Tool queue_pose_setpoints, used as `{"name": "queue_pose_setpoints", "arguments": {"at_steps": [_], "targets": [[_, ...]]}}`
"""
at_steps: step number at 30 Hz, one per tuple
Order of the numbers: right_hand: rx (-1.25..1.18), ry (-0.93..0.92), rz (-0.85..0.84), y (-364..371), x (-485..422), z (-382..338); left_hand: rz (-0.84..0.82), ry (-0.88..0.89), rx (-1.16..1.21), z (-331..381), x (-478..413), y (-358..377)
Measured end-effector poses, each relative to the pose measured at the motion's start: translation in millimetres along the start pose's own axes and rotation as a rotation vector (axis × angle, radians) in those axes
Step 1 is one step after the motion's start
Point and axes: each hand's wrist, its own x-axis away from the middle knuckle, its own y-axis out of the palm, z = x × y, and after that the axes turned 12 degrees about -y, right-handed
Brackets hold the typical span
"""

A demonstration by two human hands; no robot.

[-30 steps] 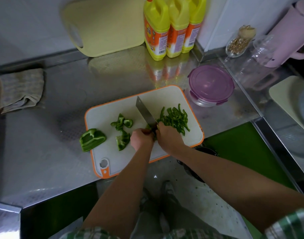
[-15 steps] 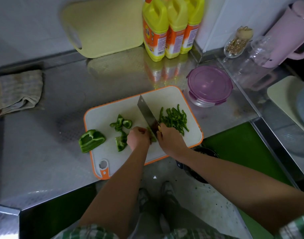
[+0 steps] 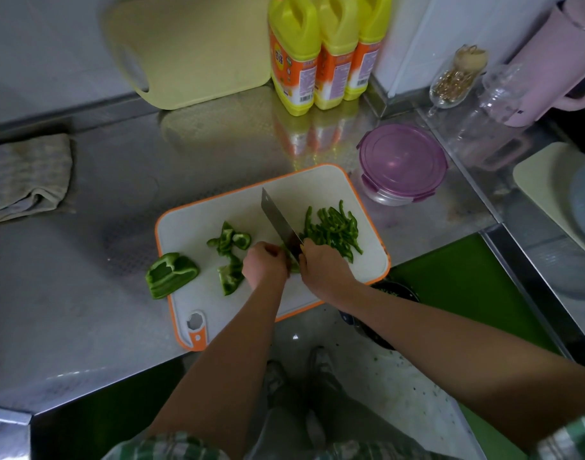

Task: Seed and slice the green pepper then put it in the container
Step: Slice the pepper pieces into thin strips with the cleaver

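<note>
The right hand [image 3: 321, 270] grips the knife [image 3: 277, 217]; the left hand [image 3: 266, 265], fingers curled, holds a pepper piece [image 3: 292, 266] near the cutting board [image 3: 218, 207]'s front edge. Cut strips [image 3: 334, 229] lie on the board's right, the container [image 3: 402, 161] just beyond its far-right corner.

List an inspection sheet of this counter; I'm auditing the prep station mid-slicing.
Surface: stainless steel counter; white orange-rimmed cutting board on it.
Job's things: sliced green pepper strips right of the steel cleaver; uncut green pepper pieces left; round purple-lidded glass container, lid on.
Clutter: three yellow bottles, pale yellow board, folded grey cloth, pink jug.
Grippers: left hand holds the pepper piece being cut; right hand grips the cleaver.
Cables: nothing seen.
Surroundings: green cabinet fronts, speckled floor.
</note>
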Motion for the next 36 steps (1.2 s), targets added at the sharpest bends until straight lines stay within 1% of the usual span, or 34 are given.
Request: {"name": "queue_pose_setpoints", "arguments": {"at_steps": [3, 9, 12, 15, 19, 24, 29, 36], "targets": [[0.033, -0.013, 0.000, 1, -4, 0, -0.003, -0.010, 0.002, 2, 0, -2], [-0.043, 0.032, 0.135, 2, -14, 0, -0.023, -0.008, -0.014, 1, -3, -2], [-0.053, 0.052, 0.165, 1, -15, 0, -0.049, -0.009, 0.005, 0, -3, -2], [-0.108, 0.011, 0.205, -8, -10, 7, -0.056, -0.010, 0.001, 0, -4, -3], [-0.094, -0.090, 0.103, -13, -2, 8, -0.064, -0.025, 0.018, 2, -4, -3], [-0.075, -0.060, 0.078, -9, -2, 2, -0.064, -0.031, 0.015, 3, -4, -3], [-0.076, -0.075, 0.084, -12, -2, 1, -0.056, -0.021, -0.002, 4, -2, -5], [-0.049, -0.061, 0.041, -10, 0, -1, -0.052, -0.021, 0.000, 3, -3, -4]]}}
